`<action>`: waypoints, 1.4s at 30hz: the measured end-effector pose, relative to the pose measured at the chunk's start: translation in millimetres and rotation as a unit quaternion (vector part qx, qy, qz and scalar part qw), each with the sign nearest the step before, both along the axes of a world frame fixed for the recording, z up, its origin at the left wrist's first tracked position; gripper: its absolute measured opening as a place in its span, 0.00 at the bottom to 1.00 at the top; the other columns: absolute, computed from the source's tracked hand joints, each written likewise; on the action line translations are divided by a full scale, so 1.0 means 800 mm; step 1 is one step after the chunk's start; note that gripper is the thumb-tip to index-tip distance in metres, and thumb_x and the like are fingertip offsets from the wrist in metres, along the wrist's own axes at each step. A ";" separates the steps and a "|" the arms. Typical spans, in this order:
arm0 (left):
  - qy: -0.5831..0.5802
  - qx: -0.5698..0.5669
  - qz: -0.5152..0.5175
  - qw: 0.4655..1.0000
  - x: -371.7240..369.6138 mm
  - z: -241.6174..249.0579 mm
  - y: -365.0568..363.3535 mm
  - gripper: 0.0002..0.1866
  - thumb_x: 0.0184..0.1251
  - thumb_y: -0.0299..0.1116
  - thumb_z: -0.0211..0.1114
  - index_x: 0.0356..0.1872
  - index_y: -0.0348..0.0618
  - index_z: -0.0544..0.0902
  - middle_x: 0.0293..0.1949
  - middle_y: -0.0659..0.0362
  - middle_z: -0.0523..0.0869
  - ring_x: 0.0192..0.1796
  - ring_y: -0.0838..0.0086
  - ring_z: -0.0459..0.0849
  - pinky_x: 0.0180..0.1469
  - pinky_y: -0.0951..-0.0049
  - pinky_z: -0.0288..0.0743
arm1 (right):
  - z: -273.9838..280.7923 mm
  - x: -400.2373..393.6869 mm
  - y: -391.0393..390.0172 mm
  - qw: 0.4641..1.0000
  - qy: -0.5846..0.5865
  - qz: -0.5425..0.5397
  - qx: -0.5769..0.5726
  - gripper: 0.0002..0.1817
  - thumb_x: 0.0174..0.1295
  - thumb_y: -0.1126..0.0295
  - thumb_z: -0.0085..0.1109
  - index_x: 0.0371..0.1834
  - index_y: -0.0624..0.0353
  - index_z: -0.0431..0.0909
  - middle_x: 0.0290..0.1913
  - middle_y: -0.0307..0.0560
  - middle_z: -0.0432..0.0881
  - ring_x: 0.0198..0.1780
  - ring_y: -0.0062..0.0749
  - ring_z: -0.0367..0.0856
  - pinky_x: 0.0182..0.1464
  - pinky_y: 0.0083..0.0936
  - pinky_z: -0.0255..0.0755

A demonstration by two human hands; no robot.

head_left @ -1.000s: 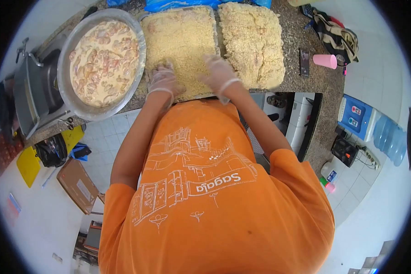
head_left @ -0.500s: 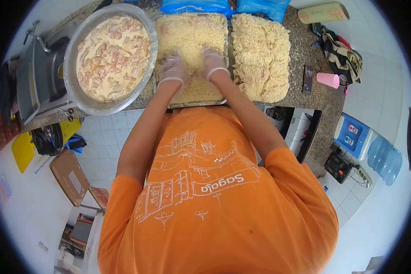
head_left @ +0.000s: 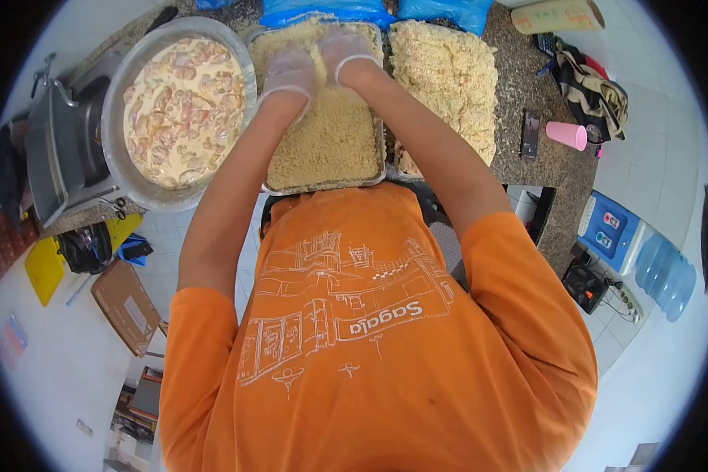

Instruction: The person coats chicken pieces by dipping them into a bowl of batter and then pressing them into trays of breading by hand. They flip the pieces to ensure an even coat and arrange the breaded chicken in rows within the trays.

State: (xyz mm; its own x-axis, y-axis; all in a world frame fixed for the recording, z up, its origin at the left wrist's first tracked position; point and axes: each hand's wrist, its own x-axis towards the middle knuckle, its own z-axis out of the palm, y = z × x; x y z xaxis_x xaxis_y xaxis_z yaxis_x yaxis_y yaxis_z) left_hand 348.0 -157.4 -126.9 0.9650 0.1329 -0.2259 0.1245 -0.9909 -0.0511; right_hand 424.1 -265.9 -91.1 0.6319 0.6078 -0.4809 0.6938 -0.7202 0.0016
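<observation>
My left hand [head_left: 289, 72] and my right hand [head_left: 343, 50], both in clear plastic gloves, reach into the far end of a metal tray [head_left: 322, 188]. Pale yellow breadcrumbs [head_left: 322, 145] fill this tray. The fingers of both hands are sunk in the crumbs and blurred, so I cannot make out whether they are spread or closed. Left of the tray, a large metal bowl [head_left: 112, 134] holds raw meat pieces [head_left: 182, 110] in creamy batter. To the right stands a second tray heaped with crumb-coated pieces [head_left: 444, 79], beneath my right forearm at its near side.
Blue plastic bags [head_left: 326, 12] lie behind the trays. Farther right on the granite counter [head_left: 519, 94] are a phone [head_left: 530, 134], a pink cup [head_left: 566, 135], a bag [head_left: 586, 90] and a roll [head_left: 558, 16]. A sink [head_left: 94, 130] is at the left.
Both hands have moved from the middle of the crumb tray to its far end, with the arms stretched farther forward. More smooth crumb surface shows at the near end.
</observation>
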 end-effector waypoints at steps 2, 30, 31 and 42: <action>0.021 -0.050 -0.051 0.997 -0.032 0.014 0.003 0.18 0.63 0.26 0.60 0.53 0.31 0.80 0.50 0.46 0.86 0.54 0.49 0.85 0.58 0.58 0.79 | -0.046 -0.017 -0.017 0.996 -0.012 0.057 0.062 0.22 0.58 0.74 0.63 0.57 0.66 0.80 0.71 0.57 0.70 0.69 0.49 0.74 0.70 0.40 0.71; 0.052 -0.213 0.079 0.973 -0.029 -0.045 -0.004 0.34 0.68 0.50 0.61 0.65 0.31 0.76 0.66 0.32 0.75 0.72 0.45 0.71 0.77 0.57 0.58 | -0.084 -0.030 0.016 0.930 -0.068 -0.314 0.178 0.33 0.58 0.54 0.67 0.59 0.71 0.76 0.61 0.63 0.80 0.63 0.48 0.80 0.66 0.35 0.74; 0.053 -0.212 0.079 0.973 -0.034 -0.051 0.000 0.34 0.68 0.50 0.61 0.65 0.31 0.76 0.66 0.32 0.75 0.72 0.45 0.71 0.77 0.57 0.58 | -0.097 -0.024 0.009 0.943 -0.054 -0.245 0.218 0.32 0.60 0.53 0.64 0.58 0.71 0.77 0.61 0.62 0.80 0.64 0.48 0.80 0.66 0.36 0.74; 0.188 -0.254 0.051 0.947 -0.073 0.049 -0.017 0.29 0.65 0.45 0.63 0.62 0.34 0.78 0.63 0.38 0.80 0.67 0.48 0.77 0.78 0.60 0.57 | -0.053 -0.051 -0.023 0.995 0.050 0.022 0.086 0.17 0.66 0.67 0.54 0.49 0.66 0.86 0.51 0.61 0.86 0.54 0.49 0.86 0.60 0.40 0.77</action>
